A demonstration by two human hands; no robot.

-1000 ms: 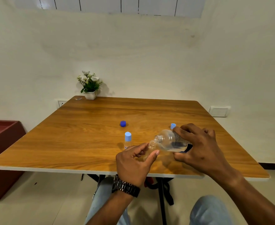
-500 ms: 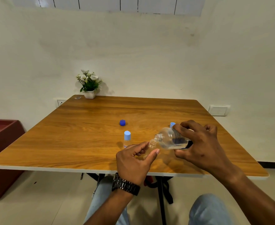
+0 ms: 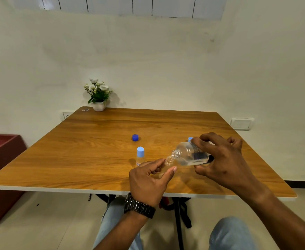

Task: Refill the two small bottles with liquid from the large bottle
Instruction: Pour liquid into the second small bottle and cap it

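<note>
Pouring was the step in hand, by the look of it. The right hand (image 3: pixel 222 159), right of centre in the frame, had its fingers and thumb curled round the large bottle (image 3: pixel 191 156), which lay tipped nearly flat with its open neck pointing left and down. That neck sat right above, maybe touching, the mouth of a small open bottle (image 3: pixel 168 162) just below centre. The left hand (image 3: pixel 148 181) held that one, thumb and forefinger wrapped round its body, so most of it was hidden and its fill level couldn't be read.

The second small bottle (image 3: pixel 140 156) stood upright just left of the hands with its light blue cap on, so that one could be done already or not started; no telling. A dark blue cap (image 3: pixel 135 137) lay loose on the table (image 3: pixel 94 141) further back, and another light blue cap (image 3: pixel 190 139) peeked out behind the right hand's fingers.

Honestly the next bit looked fiddly: tiny mouth, big bottle. It called for a slow tilt, necks kept lined up, then levelling off before it overflowed. After that, that light blue cap would need screwing on.
</note>
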